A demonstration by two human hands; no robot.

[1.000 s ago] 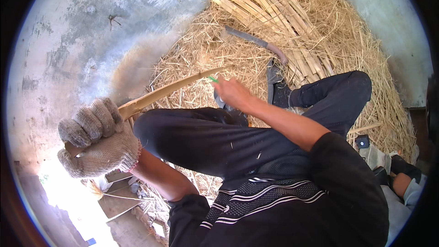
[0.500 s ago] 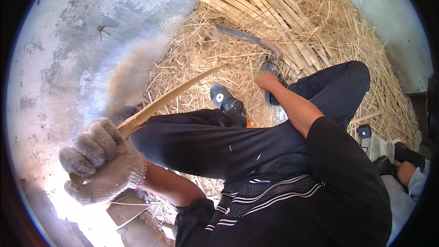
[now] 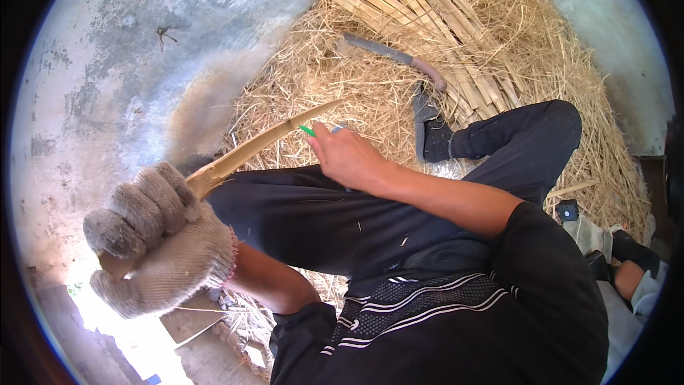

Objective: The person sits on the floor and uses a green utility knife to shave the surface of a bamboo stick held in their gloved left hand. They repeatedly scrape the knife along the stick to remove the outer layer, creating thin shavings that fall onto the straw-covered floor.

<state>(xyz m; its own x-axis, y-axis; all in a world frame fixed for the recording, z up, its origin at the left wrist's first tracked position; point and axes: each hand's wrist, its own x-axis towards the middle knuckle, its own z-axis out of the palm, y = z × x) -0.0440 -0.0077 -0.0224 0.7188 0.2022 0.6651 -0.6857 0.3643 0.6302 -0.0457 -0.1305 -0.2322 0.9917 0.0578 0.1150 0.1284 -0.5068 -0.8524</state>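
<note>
Hiding green tool (image 3: pixel 306 130): right hand (image 3: pixel 349 158)

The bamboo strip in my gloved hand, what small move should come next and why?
Probably draw the green-handled tool in the right hand along the bamboo strip. The gloved left hand grips the strip's near end, and the tool sits right beside the strip.

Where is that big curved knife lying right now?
In the head view, the curved knife lies untouched on the straw at upper centre, beside the stacked bamboo strips, just beyond the dark shoe.
</note>
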